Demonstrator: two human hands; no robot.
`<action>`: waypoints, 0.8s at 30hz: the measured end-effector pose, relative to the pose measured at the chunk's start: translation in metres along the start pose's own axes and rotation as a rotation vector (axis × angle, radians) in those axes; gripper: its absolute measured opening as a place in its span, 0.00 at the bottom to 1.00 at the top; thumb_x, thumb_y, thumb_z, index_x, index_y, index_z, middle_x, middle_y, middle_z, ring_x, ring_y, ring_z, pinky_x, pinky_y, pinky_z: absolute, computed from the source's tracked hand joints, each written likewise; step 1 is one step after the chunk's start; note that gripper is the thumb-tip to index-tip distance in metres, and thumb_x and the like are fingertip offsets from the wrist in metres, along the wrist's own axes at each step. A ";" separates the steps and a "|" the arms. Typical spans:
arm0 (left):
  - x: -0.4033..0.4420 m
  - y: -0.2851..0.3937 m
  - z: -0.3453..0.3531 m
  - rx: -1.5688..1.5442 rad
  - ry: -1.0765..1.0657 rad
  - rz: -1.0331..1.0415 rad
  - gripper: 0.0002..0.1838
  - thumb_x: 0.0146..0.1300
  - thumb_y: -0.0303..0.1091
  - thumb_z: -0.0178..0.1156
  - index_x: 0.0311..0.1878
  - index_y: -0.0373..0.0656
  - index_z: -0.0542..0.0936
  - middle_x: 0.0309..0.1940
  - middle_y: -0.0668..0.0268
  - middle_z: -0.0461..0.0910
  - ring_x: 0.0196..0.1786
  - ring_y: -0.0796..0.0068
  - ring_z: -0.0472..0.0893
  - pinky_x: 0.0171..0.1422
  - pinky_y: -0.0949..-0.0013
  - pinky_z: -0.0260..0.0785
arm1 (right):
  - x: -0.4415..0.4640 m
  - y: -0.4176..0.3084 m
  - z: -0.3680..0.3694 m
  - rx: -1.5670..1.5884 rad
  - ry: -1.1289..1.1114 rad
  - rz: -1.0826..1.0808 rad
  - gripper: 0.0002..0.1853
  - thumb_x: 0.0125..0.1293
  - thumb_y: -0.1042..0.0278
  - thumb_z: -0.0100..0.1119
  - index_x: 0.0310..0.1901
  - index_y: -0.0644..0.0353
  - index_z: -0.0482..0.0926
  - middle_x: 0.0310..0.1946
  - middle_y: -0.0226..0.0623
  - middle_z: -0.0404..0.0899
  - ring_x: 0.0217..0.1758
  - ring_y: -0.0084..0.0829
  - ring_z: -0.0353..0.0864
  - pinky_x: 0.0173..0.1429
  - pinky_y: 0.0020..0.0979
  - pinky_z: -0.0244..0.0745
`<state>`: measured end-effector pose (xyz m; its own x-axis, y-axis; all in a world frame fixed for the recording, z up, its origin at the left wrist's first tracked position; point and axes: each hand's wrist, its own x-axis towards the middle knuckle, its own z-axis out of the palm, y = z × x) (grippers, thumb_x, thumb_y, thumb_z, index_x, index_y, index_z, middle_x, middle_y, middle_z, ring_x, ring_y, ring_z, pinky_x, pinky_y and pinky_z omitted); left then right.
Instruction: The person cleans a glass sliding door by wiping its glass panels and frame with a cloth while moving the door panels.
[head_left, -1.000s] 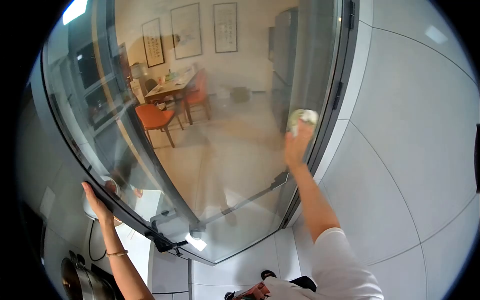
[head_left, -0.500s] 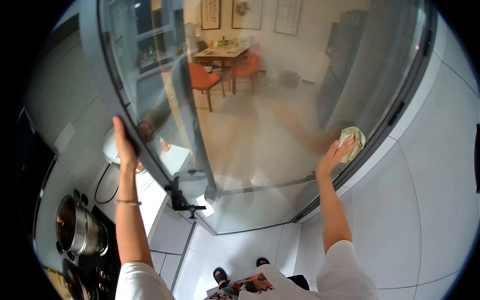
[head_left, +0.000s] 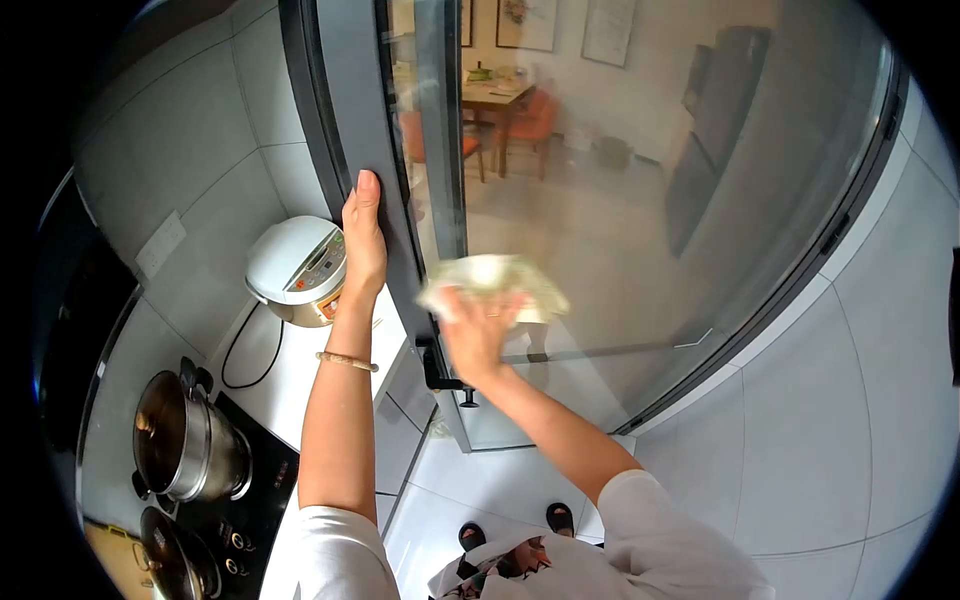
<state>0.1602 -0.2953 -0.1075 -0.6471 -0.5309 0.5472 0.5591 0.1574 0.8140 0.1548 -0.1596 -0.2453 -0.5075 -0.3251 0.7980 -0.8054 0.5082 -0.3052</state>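
Observation:
My left hand (head_left: 365, 235) is wrapped round the outer edge of the dark grey door frame (head_left: 375, 130), thumb up. A pale green and white cloth (head_left: 500, 282) lies spread on the glass pane (head_left: 620, 250), close to the frame on its left side. My right hand (head_left: 480, 330) presses this cloth to the glass; motion blurs both a little. Below and left of the right hand is the black door handle (head_left: 440, 372).
At the left, a white rice cooker (head_left: 300, 265) stands on the counter (head_left: 275, 390), with a steel pot (head_left: 185, 440) and a lidded pan (head_left: 175, 555) on the black stove (head_left: 265, 480). Through the glass appear a table (head_left: 495, 95) and orange chairs (head_left: 535, 118).
The right hand and cloth have swept from the right side of the glass to its left side. The door edge, held by my left hand, has shifted rightward in view; more of the counter shows.

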 end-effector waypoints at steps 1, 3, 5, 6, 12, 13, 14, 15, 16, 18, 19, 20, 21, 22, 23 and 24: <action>0.003 -0.005 -0.004 -0.005 -0.011 -0.003 0.37 0.57 0.70 0.42 0.32 0.38 0.75 0.23 0.63 0.76 0.25 0.76 0.73 0.31 0.74 0.66 | 0.003 -0.015 0.000 0.007 -0.156 -0.065 0.25 0.53 0.66 0.58 0.56 0.52 0.70 0.53 0.40 0.69 0.68 0.52 0.48 0.67 0.59 0.37; 0.011 -0.019 -0.011 0.083 0.011 -0.005 0.36 0.56 0.70 0.43 0.33 0.39 0.75 0.24 0.64 0.76 0.25 0.75 0.73 0.31 0.73 0.66 | 0.005 -0.014 0.005 0.115 -0.083 -0.225 0.19 0.53 0.69 0.56 0.50 0.52 0.74 0.53 0.34 0.70 0.68 0.45 0.51 0.65 0.47 0.55; 0.010 -0.015 -0.004 -0.016 0.001 0.016 0.35 0.56 0.69 0.44 0.32 0.39 0.75 0.23 0.63 0.76 0.27 0.73 0.74 0.34 0.73 0.67 | 0.013 0.010 -0.006 0.154 -0.136 -0.386 0.14 0.55 0.71 0.53 0.45 0.52 0.76 0.55 0.29 0.69 0.68 0.34 0.55 0.60 0.34 0.66; 0.007 -0.010 -0.002 -0.036 0.002 -0.048 0.35 0.56 0.69 0.44 0.32 0.39 0.75 0.24 0.63 0.76 0.28 0.73 0.75 0.35 0.72 0.68 | 0.017 0.020 -0.017 0.111 -0.211 -0.454 0.14 0.55 0.73 0.52 0.45 0.52 0.76 0.55 0.25 0.68 0.67 0.28 0.57 0.55 0.30 0.71; 0.010 -0.010 -0.010 -0.018 -0.003 -0.086 0.36 0.58 0.68 0.42 0.34 0.37 0.75 0.24 0.61 0.77 0.26 0.71 0.76 0.32 0.71 0.68 | 0.004 0.088 -0.057 -0.173 -0.180 -0.480 0.14 0.55 0.65 0.52 0.45 0.48 0.77 0.55 0.20 0.68 0.67 0.24 0.55 0.53 0.24 0.71; 0.012 -0.014 -0.014 -0.016 -0.023 -0.095 0.36 0.58 0.67 0.42 0.34 0.37 0.75 0.23 0.61 0.77 0.25 0.72 0.75 0.31 0.73 0.67 | 0.002 0.103 -0.065 -0.176 -0.178 -0.475 0.14 0.55 0.65 0.52 0.45 0.48 0.77 0.55 0.20 0.68 0.67 0.24 0.55 0.53 0.24 0.71; 0.011 -0.012 -0.011 -0.045 0.023 -0.120 0.36 0.58 0.68 0.42 0.35 0.37 0.75 0.23 0.61 0.77 0.24 0.71 0.75 0.31 0.72 0.68 | -0.003 0.119 -0.071 -0.201 -0.140 -0.448 0.14 0.54 0.64 0.54 0.44 0.48 0.77 0.54 0.24 0.69 0.66 0.29 0.57 0.53 0.30 0.70; 0.010 -0.010 -0.008 -0.073 0.071 -0.146 0.36 0.58 0.68 0.42 0.37 0.38 0.75 0.24 0.61 0.77 0.24 0.70 0.76 0.31 0.72 0.68 | -0.008 0.138 -0.078 -0.225 -0.105 -0.421 0.14 0.52 0.63 0.55 0.43 0.48 0.78 0.53 0.28 0.70 0.64 0.35 0.59 0.54 0.36 0.69; 0.014 -0.014 -0.012 -0.096 0.076 -0.157 0.36 0.57 0.69 0.41 0.38 0.39 0.75 0.25 0.60 0.78 0.25 0.69 0.76 0.31 0.71 0.69 | -0.015 0.157 -0.083 -0.227 -0.106 -0.414 0.14 0.52 0.63 0.55 0.43 0.48 0.78 0.53 0.28 0.70 0.64 0.35 0.59 0.54 0.36 0.69; 0.007 -0.004 -0.006 -0.049 0.106 -0.130 0.36 0.57 0.69 0.41 0.36 0.39 0.75 0.25 0.60 0.77 0.27 0.69 0.76 0.33 0.71 0.69 | -0.027 0.192 -0.101 -0.390 -0.104 -0.175 0.15 0.48 0.62 0.59 0.41 0.49 0.78 0.49 0.38 0.72 0.60 0.48 0.62 0.55 0.50 0.64; 0.008 -0.004 -0.008 -0.043 0.123 -0.134 0.36 0.57 0.69 0.41 0.36 0.39 0.75 0.25 0.60 0.77 0.27 0.69 0.76 0.34 0.71 0.69 | -0.031 0.207 -0.115 -0.420 -0.116 -0.091 0.17 0.47 0.61 0.60 0.41 0.50 0.78 0.49 0.43 0.71 0.59 0.52 0.61 0.56 0.56 0.60; 0.011 -0.009 -0.013 -0.033 0.145 -0.135 0.37 0.57 0.70 0.41 0.35 0.39 0.75 0.24 0.60 0.77 0.27 0.70 0.76 0.33 0.71 0.68 | -0.032 0.220 -0.133 -0.449 -0.128 -0.008 0.18 0.46 0.59 0.61 0.42 0.50 0.78 0.48 0.47 0.70 0.59 0.56 0.61 0.56 0.61 0.56; 0.009 -0.005 -0.006 -0.005 0.202 -0.116 0.36 0.57 0.70 0.41 0.35 0.40 0.75 0.23 0.61 0.77 0.27 0.71 0.76 0.33 0.72 0.68 | -0.038 0.247 -0.140 -0.478 -0.021 0.011 0.20 0.47 0.60 0.61 0.45 0.51 0.76 0.48 0.51 0.69 0.58 0.59 0.60 0.59 0.61 0.53; 0.007 -0.001 -0.002 -0.018 0.194 -0.127 0.35 0.57 0.69 0.41 0.35 0.41 0.74 0.23 0.61 0.77 0.27 0.71 0.76 0.32 0.72 0.68 | -0.048 0.276 -0.141 -0.507 0.088 0.027 0.21 0.48 0.61 0.60 0.48 0.52 0.75 0.49 0.54 0.68 0.58 0.62 0.59 0.62 0.60 0.49; 0.006 0.001 -0.002 -0.031 0.187 -0.138 0.35 0.58 0.69 0.40 0.36 0.41 0.74 0.23 0.61 0.77 0.27 0.71 0.76 0.32 0.73 0.68 | -0.055 0.296 -0.147 -0.473 0.160 0.130 0.23 0.51 0.62 0.58 0.52 0.56 0.71 0.49 0.58 0.67 0.59 0.63 0.57 0.63 0.60 0.44; 0.009 -0.003 -0.011 -0.063 0.086 -0.112 0.35 0.55 0.70 0.44 0.38 0.42 0.74 0.27 0.61 0.77 0.28 0.71 0.76 0.31 0.72 0.69 | -0.059 0.308 -0.157 -0.438 0.231 0.231 0.26 0.54 0.63 0.56 0.56 0.60 0.68 0.50 0.61 0.65 0.60 0.64 0.55 0.65 0.60 0.40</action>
<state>0.1585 -0.3096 -0.1073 -0.6620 -0.6119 0.4328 0.5191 0.0422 0.8537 -0.0152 0.1414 -0.3048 -0.5360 -0.0070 0.8442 -0.4527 0.8464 -0.2804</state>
